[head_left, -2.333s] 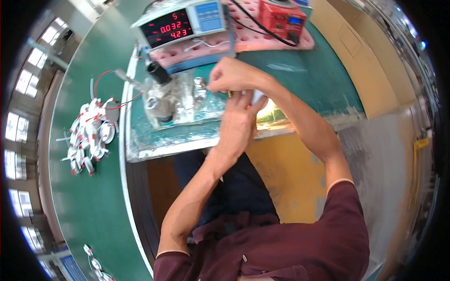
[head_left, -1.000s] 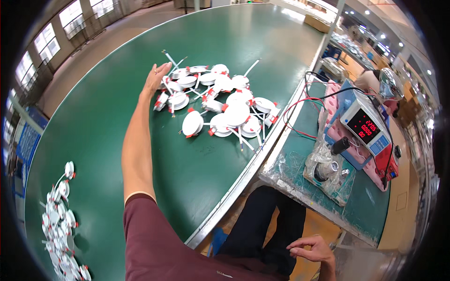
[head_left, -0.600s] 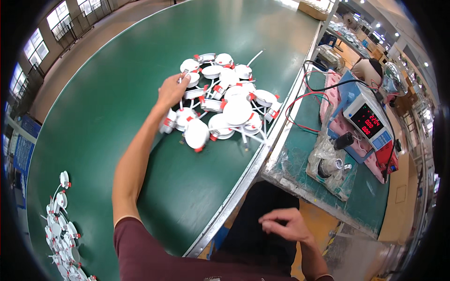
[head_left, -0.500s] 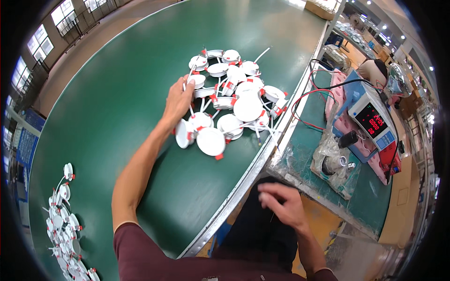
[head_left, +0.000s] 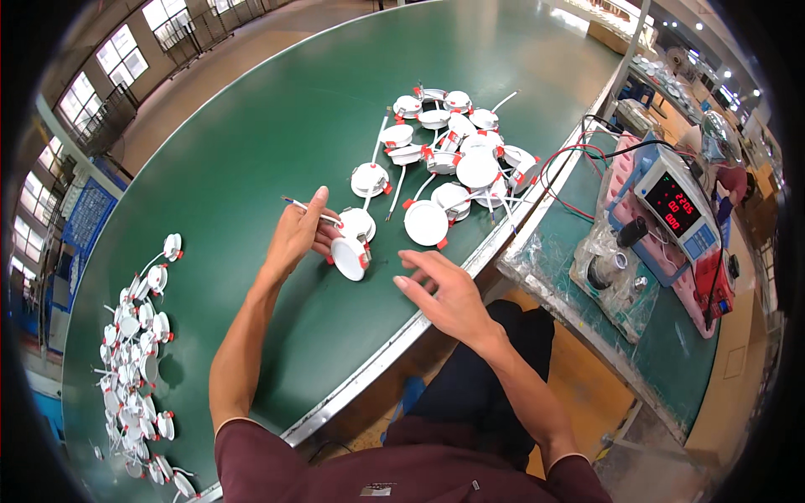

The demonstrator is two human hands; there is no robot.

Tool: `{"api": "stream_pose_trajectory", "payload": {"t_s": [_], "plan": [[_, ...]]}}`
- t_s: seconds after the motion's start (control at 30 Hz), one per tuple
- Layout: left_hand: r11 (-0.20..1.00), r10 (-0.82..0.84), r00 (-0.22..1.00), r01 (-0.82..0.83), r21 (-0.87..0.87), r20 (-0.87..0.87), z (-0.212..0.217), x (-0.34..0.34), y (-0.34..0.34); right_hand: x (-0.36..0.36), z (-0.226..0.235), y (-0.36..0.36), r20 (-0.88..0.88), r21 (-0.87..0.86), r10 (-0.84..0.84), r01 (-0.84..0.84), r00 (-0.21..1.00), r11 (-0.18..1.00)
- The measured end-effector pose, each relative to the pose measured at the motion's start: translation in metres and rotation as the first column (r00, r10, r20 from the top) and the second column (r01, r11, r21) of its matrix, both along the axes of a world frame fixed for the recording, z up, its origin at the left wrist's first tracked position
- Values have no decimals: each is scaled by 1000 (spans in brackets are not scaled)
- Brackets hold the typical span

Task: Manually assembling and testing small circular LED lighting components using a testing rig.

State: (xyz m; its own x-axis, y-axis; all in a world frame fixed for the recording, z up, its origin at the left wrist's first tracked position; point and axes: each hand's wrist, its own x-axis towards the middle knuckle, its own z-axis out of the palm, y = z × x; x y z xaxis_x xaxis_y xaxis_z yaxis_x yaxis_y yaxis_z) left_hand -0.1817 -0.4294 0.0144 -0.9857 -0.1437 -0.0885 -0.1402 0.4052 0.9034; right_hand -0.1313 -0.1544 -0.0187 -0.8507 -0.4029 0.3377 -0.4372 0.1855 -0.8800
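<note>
Over the green table (head_left: 251, 151), the left hand (head_left: 298, 235) has drawn one round lamp (head_left: 348, 257) nearer.

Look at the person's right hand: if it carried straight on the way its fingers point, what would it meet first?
Probably the white round lamp held in the left hand. The right hand is open with fingers pointing left toward it; its height above the green table is unclear.
</note>
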Motion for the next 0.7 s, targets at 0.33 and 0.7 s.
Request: {"api": "stream_pose_trajectory", "payload": {"t_s": [0.33,0.7], "plan": [[970,-137,894,209,127,-426,53,54,51,15,21,-5,-173,-72,-118,107,978,992],[462,-853,498,860,217,-157,42,105,282,101,86,187,-431,-17,-238,256,870,967]]}}
